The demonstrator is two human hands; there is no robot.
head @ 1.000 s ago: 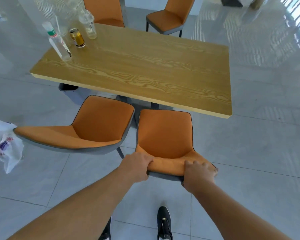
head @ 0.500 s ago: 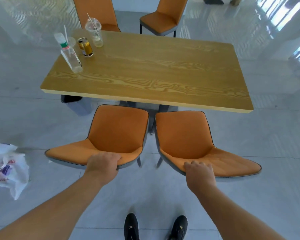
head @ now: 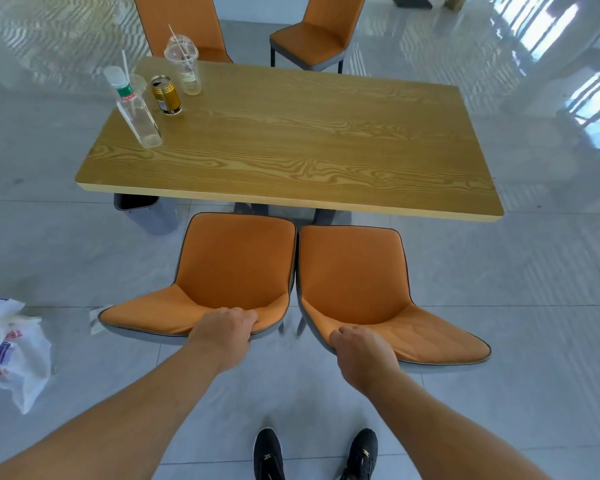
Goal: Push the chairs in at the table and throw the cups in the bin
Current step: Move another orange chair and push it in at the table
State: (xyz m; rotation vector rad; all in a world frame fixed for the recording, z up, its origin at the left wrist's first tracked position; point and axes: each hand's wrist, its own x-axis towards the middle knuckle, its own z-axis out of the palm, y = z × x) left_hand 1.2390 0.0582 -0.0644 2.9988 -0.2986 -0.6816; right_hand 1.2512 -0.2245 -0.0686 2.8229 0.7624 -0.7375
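With both hands now spread across two chairs rather than doubled up on one, the person works the pair at once: the left hand (head: 224, 329) is curled over the top edge of the left chair (head: 222, 271) back, fingers hooked over the front, and the right hand (head: 359, 348) is clenched on the top edge of the right chair (head: 354, 282) back near its inner corner. A second ago both hands gripped the right chair alone, while the left chair sat skewed, its back swung out to the side; half a second ago the left hand had crossed to the left chair and the two seats had come level. Since then the chairs have closed up until their seats sit just beside each other, edges nearly touching, and both front edges lie close under the near lip of the table (head: 291, 150), though not yet tucked beneath it. I judge the chair step on this side nearly done, needing one straight shove forward. The cups are untouched: a domed cup (head: 184, 65) with a straw stands at the far left corner by a gold can (head: 167, 95) and a clear bottle (head: 137, 112), with a second cup half hidden behind the bottle. A grey bin (head: 142, 211) waits under that end, and two far chairs still stand out from the table
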